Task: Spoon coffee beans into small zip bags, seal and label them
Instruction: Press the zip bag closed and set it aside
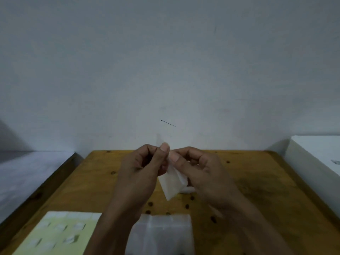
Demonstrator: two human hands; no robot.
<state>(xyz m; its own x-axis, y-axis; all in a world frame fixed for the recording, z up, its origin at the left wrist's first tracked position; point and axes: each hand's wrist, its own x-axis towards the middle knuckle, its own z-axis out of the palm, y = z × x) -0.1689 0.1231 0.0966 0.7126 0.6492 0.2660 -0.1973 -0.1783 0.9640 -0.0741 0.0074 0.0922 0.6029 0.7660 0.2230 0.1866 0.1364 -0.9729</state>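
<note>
Both hands are raised over the wooden table (257, 190) and pinch the top edge of one small clear zip bag (172, 183). My left hand (141, 168) grips the bag's upper left with thumb and fingers. My right hand (198, 168) grips the upper right. The bag hangs down between them, tilted, and looks empty. Several dark coffee beans (187, 206) lie scattered on the table below it. A stack of clear zip bags (161, 234) lies at the near edge. A yellow-green label sheet (58, 234) with white stickers lies at the near left.
A white box (316, 153) stands at the right edge beside the table. A plain grey wall rises right behind the table's far edge. To the left of the table is a lower grey surface (27, 172).
</note>
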